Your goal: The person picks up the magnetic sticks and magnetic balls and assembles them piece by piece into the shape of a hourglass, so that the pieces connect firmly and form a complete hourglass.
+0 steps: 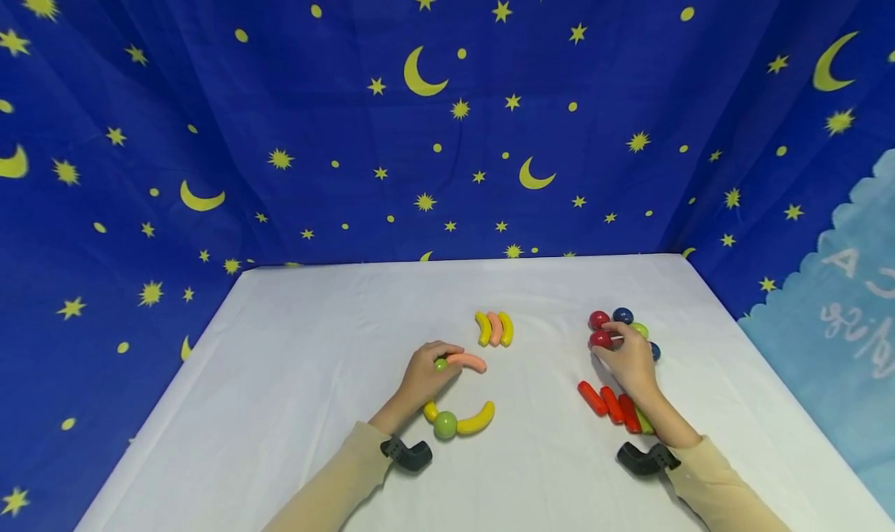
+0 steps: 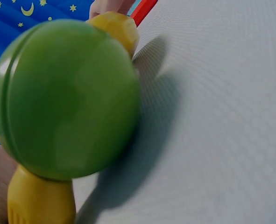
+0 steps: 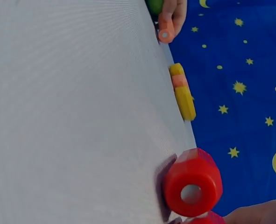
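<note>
My left hand pinches a pink curved stick, with a small green ball at its near end by the fingers. In front of that hand lie a green ball and two yellow curved sticks, joined in an arc; the green ball fills much of the left wrist view. On the right, my right hand pinches a red ball between thumb and forefinger. Beside it are another red ball, a blue ball and a partly covered light green ball.
At the back middle, a pink stick lies between two yellow sticks. Several red sticks and a green one lie before my right hand. White cloth covers the table; a blue starry curtain hangs behind.
</note>
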`<state>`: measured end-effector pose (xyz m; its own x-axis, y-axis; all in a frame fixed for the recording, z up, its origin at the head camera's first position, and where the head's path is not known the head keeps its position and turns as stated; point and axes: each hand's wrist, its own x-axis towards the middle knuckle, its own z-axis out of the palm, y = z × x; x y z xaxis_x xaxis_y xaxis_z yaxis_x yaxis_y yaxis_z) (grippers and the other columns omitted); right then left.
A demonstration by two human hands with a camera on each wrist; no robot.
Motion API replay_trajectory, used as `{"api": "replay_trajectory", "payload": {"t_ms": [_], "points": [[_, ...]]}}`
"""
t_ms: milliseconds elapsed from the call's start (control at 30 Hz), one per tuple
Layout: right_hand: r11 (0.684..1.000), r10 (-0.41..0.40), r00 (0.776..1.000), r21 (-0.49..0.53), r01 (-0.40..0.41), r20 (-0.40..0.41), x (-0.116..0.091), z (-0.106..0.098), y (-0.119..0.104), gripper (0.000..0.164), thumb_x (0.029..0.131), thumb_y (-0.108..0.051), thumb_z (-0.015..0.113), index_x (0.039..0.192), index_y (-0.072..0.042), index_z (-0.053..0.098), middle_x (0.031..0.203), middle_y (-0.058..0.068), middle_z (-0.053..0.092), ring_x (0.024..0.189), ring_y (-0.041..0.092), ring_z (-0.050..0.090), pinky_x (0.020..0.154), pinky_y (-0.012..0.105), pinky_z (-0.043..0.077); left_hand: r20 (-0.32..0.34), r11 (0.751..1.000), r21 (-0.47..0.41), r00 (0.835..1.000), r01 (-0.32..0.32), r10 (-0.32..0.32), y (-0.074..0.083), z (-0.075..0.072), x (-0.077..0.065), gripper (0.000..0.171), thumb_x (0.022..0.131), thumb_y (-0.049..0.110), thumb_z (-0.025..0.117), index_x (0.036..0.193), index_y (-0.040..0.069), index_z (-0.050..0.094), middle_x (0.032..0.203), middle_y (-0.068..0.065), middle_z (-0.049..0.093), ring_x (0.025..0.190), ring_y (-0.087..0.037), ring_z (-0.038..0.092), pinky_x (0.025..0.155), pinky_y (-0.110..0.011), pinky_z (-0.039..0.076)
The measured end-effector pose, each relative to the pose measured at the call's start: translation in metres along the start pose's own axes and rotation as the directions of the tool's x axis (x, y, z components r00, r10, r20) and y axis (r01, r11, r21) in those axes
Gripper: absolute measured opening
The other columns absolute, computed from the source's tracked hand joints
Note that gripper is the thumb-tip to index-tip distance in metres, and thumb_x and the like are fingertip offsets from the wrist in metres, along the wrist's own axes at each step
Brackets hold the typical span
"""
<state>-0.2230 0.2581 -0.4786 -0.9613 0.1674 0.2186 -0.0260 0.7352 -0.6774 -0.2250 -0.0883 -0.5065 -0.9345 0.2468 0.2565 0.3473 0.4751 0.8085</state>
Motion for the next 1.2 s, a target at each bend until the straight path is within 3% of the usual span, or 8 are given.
{"api": "replay_trajectory", "payload": {"t_ms": [100,200,367,533,667,867,1000,1200], "points": [[1.0,-0.011,1.0,0.02,0.011,-0.009,-0.003,0.002,-0.006,0.041,0.081,-0.007,0.071,0.116,0.007,0.059,0.105,0.026,0.064,0.093,0.035,0.061,0.071,0.028,0.053,0.007,1.0,0.003,1.0,0.008,-0.008,0.0,-0.001,0.0,0.021,0.087,0.014,0.068,0.107,0.01,0.07,0.107,-0.004,0.069,0.105,-0.021,0.061,0.092,-0.035,0.05],[0.995,-0.054,0.998,0.084,0.055,-0.012,-0.01,0.009,-0.017,0.04,0.079,-0.005,0.074,0.114,0.007,0.06,0.105,0.024,0.064,0.092,0.033,0.063,0.072,0.021,0.053,0.013,1.0,0.004,1.0,0.007,-0.007,0.0,-0.001,0.001,0.021,0.087,0.014,0.067,0.108,0.011,0.069,0.107,-0.004,0.069,0.105,-0.02,0.061,0.092,-0.035,0.05],[0.963,-0.149,0.986,0.236,0.129,0.069,-0.027,0.033,-0.044,0.038,0.075,0.0,0.075,0.11,0.005,0.062,0.102,0.02,0.066,0.089,0.03,0.065,0.071,0.012,0.05,0.008,1.0,0.001,1.0,0.002,-0.002,0.0,-0.001,0.001,0.021,0.088,0.013,0.067,0.109,0.011,0.069,0.107,-0.004,0.068,0.105,-0.021,0.061,0.093,-0.036,0.05],[0.933,-0.178,0.964,0.345,0.101,0.2,-0.043,0.061,-0.067,0.038,0.076,0.001,0.074,0.111,0.003,0.062,0.106,0.018,0.065,0.092,0.028,0.066,0.074,0.017,0.054,0.007,1.0,0.002,1.0,0.02,-0.02,-0.001,0.0,0.001,0.022,0.09,0.018,0.065,0.11,0.011,0.069,0.109,-0.005,0.069,0.107,-0.021,0.061,0.096,-0.038,0.049],[0.917,-0.163,0.957,0.394,0.058,0.238,-0.048,0.078,-0.078,0.038,0.076,0.001,0.074,0.112,0.002,0.062,0.108,0.017,0.065,0.095,0.027,0.066,0.075,0.018,0.055,0.018,0.999,-0.014,0.999,0.03,-0.029,-0.001,0.001,0.002,0.024,0.091,0.022,0.064,0.111,0.01,0.068,0.11,-0.005,0.068,0.108,-0.022,0.061,0.097,-0.04,0.048],[0.883,-0.193,0.95,0.465,0.058,0.248,-0.052,0.09,-0.09,0.038,0.075,0.002,0.075,0.111,0.004,0.061,0.108,0.019,0.066,0.096,0.029,0.065,0.076,0.021,0.056,0.023,1.0,0.01,1.0,0.013,-0.013,0.0,0.001,0.002,0.025,0.091,0.024,0.064,0.11,0.009,0.069,0.105,-0.005,0.07,0.103,-0.022,0.061,0.094,-0.038,0.049],[0.883,-0.204,0.949,0.465,0.071,0.242,-0.054,0.093,-0.094,0.038,0.075,0.003,0.074,0.111,0.004,0.062,0.108,0.019,0.066,0.096,0.029,0.064,0.076,0.023,0.056,-0.005,0.999,0.032,1.0,-0.006,0.006,0.0,0.0,0.003,0.023,0.088,0.023,0.068,0.106,0.009,0.071,0.101,-0.006,0.071,0.099,-0.021,0.062,0.091,-0.037,0.048],[0.893,-0.228,0.966,0.421,0.158,0.121,-0.061,0.089,-0.098,0.032,0.074,0.004,0.075,0.105,0.001,0.065,0.103,0.013,0.067,0.097,0.029,0.064,0.078,0.029,0.056,-0.023,0.999,0.035,1.0,-0.011,0.011,-0.001,0.0,0.002,0.023,0.087,0.022,0.069,0.105,0.008,0.071,0.1,-0.006,0.07,0.098,-0.021,0.062,0.091,-0.037,0.048]]}}
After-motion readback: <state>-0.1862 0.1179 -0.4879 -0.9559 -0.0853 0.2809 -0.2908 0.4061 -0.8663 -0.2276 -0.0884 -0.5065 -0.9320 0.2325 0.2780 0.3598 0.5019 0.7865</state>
